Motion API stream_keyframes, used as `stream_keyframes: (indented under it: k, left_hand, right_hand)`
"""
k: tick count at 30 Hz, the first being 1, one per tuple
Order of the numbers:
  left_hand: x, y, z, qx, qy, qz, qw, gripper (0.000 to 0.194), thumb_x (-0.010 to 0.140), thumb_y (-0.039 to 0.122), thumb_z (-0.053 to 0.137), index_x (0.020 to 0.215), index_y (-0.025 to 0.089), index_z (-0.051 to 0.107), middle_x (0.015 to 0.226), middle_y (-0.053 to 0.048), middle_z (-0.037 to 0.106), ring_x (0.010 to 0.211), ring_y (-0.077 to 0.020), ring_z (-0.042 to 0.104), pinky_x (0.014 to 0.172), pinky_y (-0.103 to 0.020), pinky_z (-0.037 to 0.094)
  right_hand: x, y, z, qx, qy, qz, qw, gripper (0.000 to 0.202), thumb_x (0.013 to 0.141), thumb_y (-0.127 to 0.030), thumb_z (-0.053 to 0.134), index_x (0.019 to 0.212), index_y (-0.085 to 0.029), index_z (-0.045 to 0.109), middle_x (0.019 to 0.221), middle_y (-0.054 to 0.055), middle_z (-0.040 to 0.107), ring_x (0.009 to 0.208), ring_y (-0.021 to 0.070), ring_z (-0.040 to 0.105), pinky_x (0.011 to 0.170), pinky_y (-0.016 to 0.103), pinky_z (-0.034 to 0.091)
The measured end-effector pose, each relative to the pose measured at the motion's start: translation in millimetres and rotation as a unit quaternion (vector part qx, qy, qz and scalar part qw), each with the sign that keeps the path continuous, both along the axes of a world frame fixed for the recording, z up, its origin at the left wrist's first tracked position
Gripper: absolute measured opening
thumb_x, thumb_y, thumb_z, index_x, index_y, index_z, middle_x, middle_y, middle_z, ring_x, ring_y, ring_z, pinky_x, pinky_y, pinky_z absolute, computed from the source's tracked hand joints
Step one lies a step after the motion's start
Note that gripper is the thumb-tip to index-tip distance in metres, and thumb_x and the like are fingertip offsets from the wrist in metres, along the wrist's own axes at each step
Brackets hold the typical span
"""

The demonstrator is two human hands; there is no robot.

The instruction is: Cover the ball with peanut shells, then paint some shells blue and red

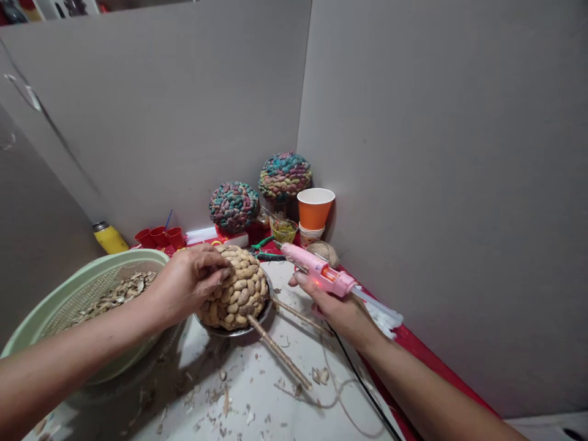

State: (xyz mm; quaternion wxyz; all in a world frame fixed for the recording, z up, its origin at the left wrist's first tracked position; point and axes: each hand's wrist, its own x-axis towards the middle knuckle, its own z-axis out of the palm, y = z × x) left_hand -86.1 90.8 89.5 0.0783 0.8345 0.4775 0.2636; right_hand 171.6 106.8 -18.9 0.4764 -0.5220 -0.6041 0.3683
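My right hand [337, 309] is wrapped round a pink hot glue gun [316, 268], whose nozzle points up and to the left. A small light glows on the gun, and a glue stick protrudes from its back. My left hand [195, 278] is pinched against the upper left of a dome covered in peanut shells [243, 285]; whatever the fingertips grip is hidden. The dome rests in a round metal dish [225, 332]. Two twine-wrapped sticks [280, 353] extend from it toward the front right.
A green colander [27, 331] of shell pieces stands left. Behind are painted shell domes [234, 207], red cups [158, 237], a yellow bottle [110, 239], an orange paper cup [315, 209], green-handled pliers [269, 256] and a twine ball [324, 251]. The gun's black cord [362, 383] crosses the littered table.
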Motion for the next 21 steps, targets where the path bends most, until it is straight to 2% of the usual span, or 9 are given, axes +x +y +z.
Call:
stream_keyframes:
  k: [3, 6, 9, 12, 15, 19, 21]
  left_hand:
    - [-1.4, -1.8, 2.0, -0.007, -0.005, -0.011, 1.000, 0.024, 0.085, 0.019, 0.055, 0.088, 0.016, 0.078, 0.093, -0.009, 0.078, 0.086, -0.0193, 0.071, 0.078, -0.029, 0.054]
    - [-1.3, -1.8, 2.1, -0.035, -0.039, 0.028, 0.998, 0.021, 0.081, 0.022, 0.058, 0.088, 0.018, 0.078, 0.093, -0.007, 0.079, 0.086, -0.0203, 0.072, 0.079, -0.030, 0.055]
    - [0.4, -0.1, 2.3, -0.080, -0.075, 0.071, 0.991, 0.018, 0.078, 0.027, 0.062, 0.085, 0.018, 0.076, 0.086, -0.005, 0.080, 0.080, -0.0204, 0.072, 0.073, -0.029, 0.056]
    - [2.7, 0.4, 3.5, -0.107, -0.088, 0.079, 0.987, 0.016, 0.076, 0.028, 0.062, 0.080, 0.018, 0.074, 0.078, -0.003, 0.078, 0.074, -0.0197, 0.070, 0.067, -0.028, 0.056]
    - [4.0, -0.8, 3.5, -0.095, -0.084, 0.074, 0.989, 0.015, 0.076, 0.027, 0.061, 0.078, 0.019, 0.073, 0.077, -0.003, 0.078, 0.074, -0.0196, 0.070, 0.068, -0.028, 0.056]
    - [3.2, -1.2, 1.0, -0.046, -0.060, 0.060, 0.995, 0.016, 0.079, 0.026, 0.059, 0.084, 0.019, 0.073, 0.084, -0.004, 0.078, 0.079, -0.0195, 0.070, 0.073, -0.029, 0.055]
    - [2.4, -0.3, 0.0, -0.031, -0.042, 0.051, 0.997, 0.018, 0.081, 0.026, 0.057, 0.085, 0.019, 0.073, 0.087, -0.005, 0.078, 0.080, -0.0194, 0.070, 0.074, -0.030, 0.054]
  right_hand:
    - [-0.2, 0.3, 1.7, 0.010, -0.015, 0.006, 1.000, 0.053, 0.082, -0.069, 0.059, 0.088, -0.020, 0.076, 0.057, 0.001, 0.057, 0.058, 0.0190, 0.054, 0.054, 0.031, 0.047]
    - [-0.5, 0.5, 2.5, 0.013, -0.026, 0.004, 1.000, 0.053, 0.082, -0.070, 0.058, 0.087, -0.020, 0.076, 0.067, 0.003, 0.063, 0.058, 0.0181, 0.053, 0.054, 0.031, 0.047]
    - [-0.2, 0.7, 1.7, 0.015, -0.029, 0.003, 0.999, 0.054, 0.081, -0.070, 0.058, 0.087, -0.020, 0.076, 0.072, 0.004, 0.067, 0.061, 0.0188, 0.056, 0.055, 0.031, 0.048]
    - [0.4, 0.9, -0.2, 0.009, -0.030, -0.005, 0.999, 0.055, 0.081, -0.071, 0.058, 0.087, -0.019, 0.077, 0.076, 0.005, 0.068, 0.064, 0.0203, 0.059, 0.058, 0.032, 0.050]
    - [0.7, 1.7, -2.5, 0.002, -0.033, -0.016, 0.999, 0.055, 0.080, -0.071, 0.059, 0.088, -0.020, 0.077, 0.076, 0.005, 0.069, 0.066, 0.0210, 0.060, 0.058, 0.033, 0.051]
    - [-0.1, 3.9, -5.6, 0.005, -0.009, -0.015, 1.000, 0.055, 0.077, -0.072, 0.062, 0.092, -0.021, 0.078, 0.058, 0.002, 0.061, 0.062, 0.0233, 0.060, 0.054, 0.033, 0.049]
    - [-0.5, 4.5, -6.6, 0.006, 0.000, -0.015, 1.000, 0.054, 0.077, -0.071, 0.063, 0.094, -0.022, 0.078, 0.055, 0.002, 0.059, 0.061, 0.0233, 0.059, 0.053, 0.033, 0.049]
